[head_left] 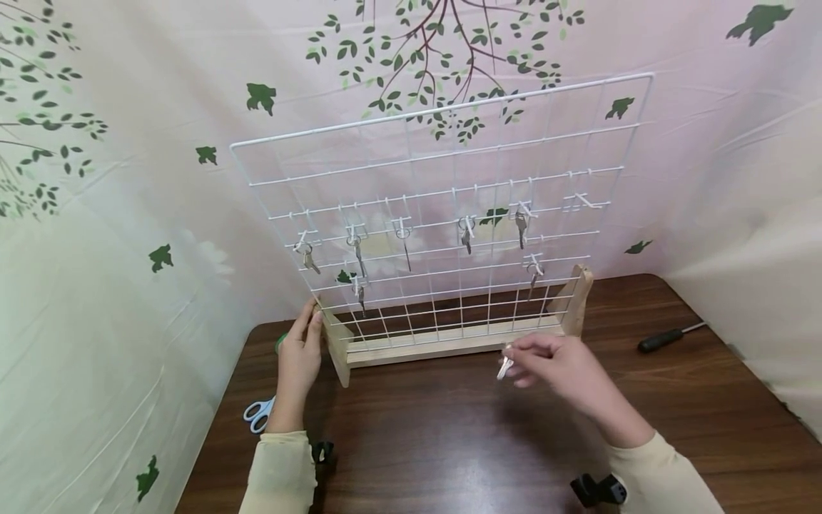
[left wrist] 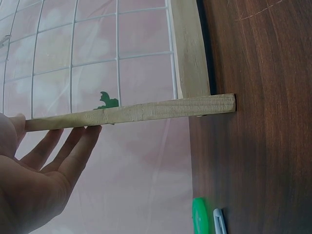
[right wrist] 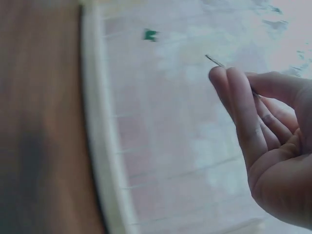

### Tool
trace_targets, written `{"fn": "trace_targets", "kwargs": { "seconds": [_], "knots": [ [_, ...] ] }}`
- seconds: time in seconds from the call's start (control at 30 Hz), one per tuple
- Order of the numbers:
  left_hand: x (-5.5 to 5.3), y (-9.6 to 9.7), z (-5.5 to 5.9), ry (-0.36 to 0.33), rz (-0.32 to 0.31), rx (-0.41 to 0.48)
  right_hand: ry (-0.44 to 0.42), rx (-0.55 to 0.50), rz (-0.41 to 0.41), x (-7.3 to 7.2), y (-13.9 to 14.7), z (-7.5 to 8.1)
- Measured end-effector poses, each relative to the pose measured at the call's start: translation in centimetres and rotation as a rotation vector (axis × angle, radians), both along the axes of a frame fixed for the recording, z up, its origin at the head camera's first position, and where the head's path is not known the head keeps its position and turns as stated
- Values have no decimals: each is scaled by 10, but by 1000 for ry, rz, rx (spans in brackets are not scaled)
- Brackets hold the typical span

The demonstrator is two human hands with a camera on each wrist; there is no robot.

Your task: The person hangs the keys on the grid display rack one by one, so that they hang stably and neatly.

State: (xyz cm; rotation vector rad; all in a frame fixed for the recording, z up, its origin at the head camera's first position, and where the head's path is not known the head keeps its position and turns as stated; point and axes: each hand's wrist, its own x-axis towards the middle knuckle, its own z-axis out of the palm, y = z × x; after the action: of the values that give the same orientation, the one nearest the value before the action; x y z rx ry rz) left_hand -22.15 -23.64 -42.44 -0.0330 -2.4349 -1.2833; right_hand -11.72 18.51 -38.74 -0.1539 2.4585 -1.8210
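Note:
In the head view my right hand (head_left: 555, 364) pinches a small silver key (head_left: 504, 368) between thumb and fingertips, in front of the rack's lower right part. Only a thin sliver of the key (right wrist: 213, 60) shows past the fingertips in the right wrist view. My left hand (head_left: 302, 357) holds the left wooden side piece (left wrist: 146, 111) of the stand, thumb on one edge and fingers against its outer face. The stand carries a white wire grid rack (head_left: 443, 193). Several keys, such as one at the upper right (head_left: 521, 228), hang from its white hooks.
A hook (head_left: 583, 200) at the grid's right side bears no key. A black-handled screwdriver (head_left: 661, 340) lies on the dark wooden table (head_left: 437, 442) at right. Light-blue scissors (head_left: 258, 414) and a green round object (left wrist: 200, 215) lie left of the stand. Patterned cloth hangs behind.

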Motion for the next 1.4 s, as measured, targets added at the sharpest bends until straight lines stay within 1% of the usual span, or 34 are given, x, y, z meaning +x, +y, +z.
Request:
{"fn": "trace_targets", "kwargs": {
  "seconds": [0.17,0.27,0.4,0.5,0.6,0.67,0.8,0.9,1.07,1.2,1.4],
  "knots": [
    [1,0,0,-2,2,1,88,43,-80,2,18,39],
    [1,1,1,4,2,3,182,60,-120,1,28,58],
    [2,2,1,19,5,1,305,-93,-135,-4,41,80],
    [2,2,1,19,9,0,362,-269,-137,-10,48,93],
    [3,3,1,18,10,-1,412,-384,-143,-15,53,103],
    [3,3,2,21,9,-2,433,-465,-129,-18,55,109],
    [2,2,0,30,2,1,443,-535,-108,-22,59,115],
    [0,0,-1,29,-7,7,433,-535,-119,-25,60,118],
    [0,-1,0,18,-9,8,397,-500,-157,-30,61,120],
    [0,-1,-1,10,-5,2,374,-495,-148,-34,63,119],
    [0,0,-1,22,-10,2,345,-481,-144,-38,65,115]
  ]
}}
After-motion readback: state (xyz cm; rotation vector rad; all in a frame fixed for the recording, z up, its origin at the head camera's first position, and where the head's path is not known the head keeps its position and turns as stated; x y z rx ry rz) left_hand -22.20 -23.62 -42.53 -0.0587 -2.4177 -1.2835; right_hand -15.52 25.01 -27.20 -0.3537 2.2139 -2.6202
